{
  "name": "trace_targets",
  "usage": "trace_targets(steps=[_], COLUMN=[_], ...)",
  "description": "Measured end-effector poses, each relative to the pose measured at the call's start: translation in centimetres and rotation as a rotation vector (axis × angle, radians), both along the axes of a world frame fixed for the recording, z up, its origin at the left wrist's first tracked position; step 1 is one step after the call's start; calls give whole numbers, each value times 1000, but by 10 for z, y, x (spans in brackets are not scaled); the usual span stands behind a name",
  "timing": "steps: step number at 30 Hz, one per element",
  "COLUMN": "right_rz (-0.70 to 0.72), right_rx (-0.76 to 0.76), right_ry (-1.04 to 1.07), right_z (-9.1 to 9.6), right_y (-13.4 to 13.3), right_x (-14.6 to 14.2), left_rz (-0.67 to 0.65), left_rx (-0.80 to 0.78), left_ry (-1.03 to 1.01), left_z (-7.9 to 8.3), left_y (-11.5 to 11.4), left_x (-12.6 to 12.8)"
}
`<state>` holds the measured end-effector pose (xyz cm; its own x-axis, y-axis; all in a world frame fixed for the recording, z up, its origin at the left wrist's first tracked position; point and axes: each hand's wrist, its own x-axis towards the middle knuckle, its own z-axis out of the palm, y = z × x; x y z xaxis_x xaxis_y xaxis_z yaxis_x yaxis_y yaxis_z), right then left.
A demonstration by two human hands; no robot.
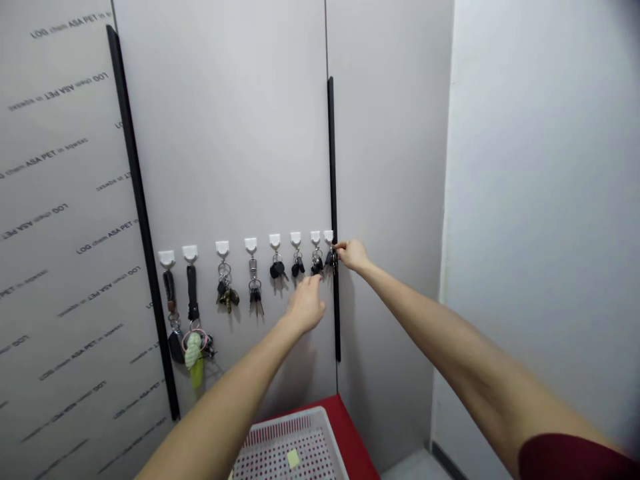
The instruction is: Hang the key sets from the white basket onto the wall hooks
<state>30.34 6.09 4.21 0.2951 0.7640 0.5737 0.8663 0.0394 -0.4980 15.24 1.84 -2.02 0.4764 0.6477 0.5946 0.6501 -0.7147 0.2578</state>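
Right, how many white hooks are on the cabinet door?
8 white hooks, in one row across the cabinet door: two at left bearing dark straps, then five more, then the last beside the right-hand black handle. None seems hidden.

Seems to be the corner of an indoor room, home or office hard to tell. Lined with tall grey cabinet doors [220,133] with long black bar handles [137,187], lettered "ASA PET" at left, hung with key bunches [228,295] on white hooks [223,248], and bounded at right by a plain white wall [540,200] above a dark baseboard [447,461].
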Motion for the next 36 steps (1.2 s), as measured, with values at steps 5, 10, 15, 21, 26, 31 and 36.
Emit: trace_targets(steps=[5, 10, 15, 21, 26, 31, 36], right_rz=[48, 483, 837, 980, 1017, 1038, 1022], right_rx=[-50, -335, -48, 407, 446, 428, 410], right_ry=[55, 58, 219, 504, 544, 549, 522], right_z=[-72, -159, -103, -16, -23, -24, -28], right_y=[-23, -49, -61, -72, -67, -68, -68], right_x=[-6, -74, -159, -202, -214, -215, -219], left_rz=[-46, 167, -23, -200, -190, -158, -150], left_rx=[-195, -534, -311, 3, 15, 18, 22], left_ry=[-297, -620, -876, -924, -875, -872, -867], left_z=[-66, -117, -45, 35, 36, 38, 37], left_y=[-8, -13, -24, -48, -48, -47, -44], left_x=[-52, -107, -143, -165, -161, -160, -166])
